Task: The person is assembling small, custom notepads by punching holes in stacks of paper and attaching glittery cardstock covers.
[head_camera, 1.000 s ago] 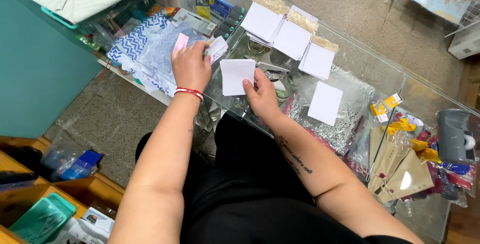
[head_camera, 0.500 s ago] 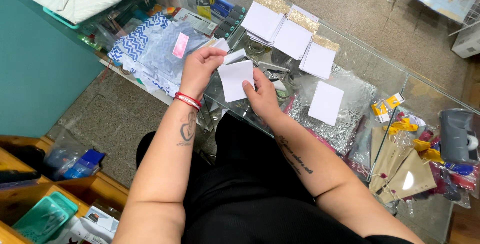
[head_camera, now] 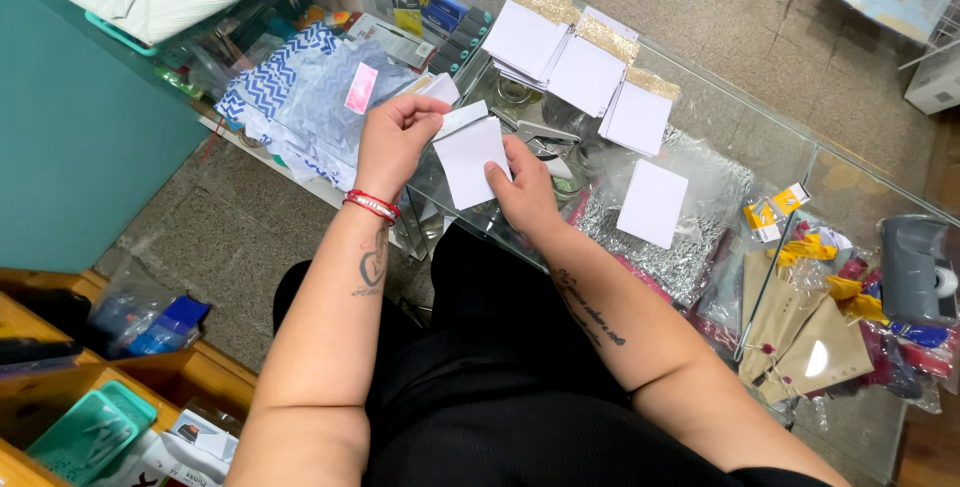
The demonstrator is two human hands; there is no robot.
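Both grips were closed on the white card (head_camera: 470, 159): left hand (head_camera: 393, 142) pinched its top edge, apparently; right hand (head_camera: 524, 187) its right side.

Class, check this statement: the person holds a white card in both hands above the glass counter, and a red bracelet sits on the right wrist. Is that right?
Not quite. The red bracelet sits on the left wrist, not the right, as the head view shows. The rest stands: the left hand and the right hand both hold the white card above the glass counter.
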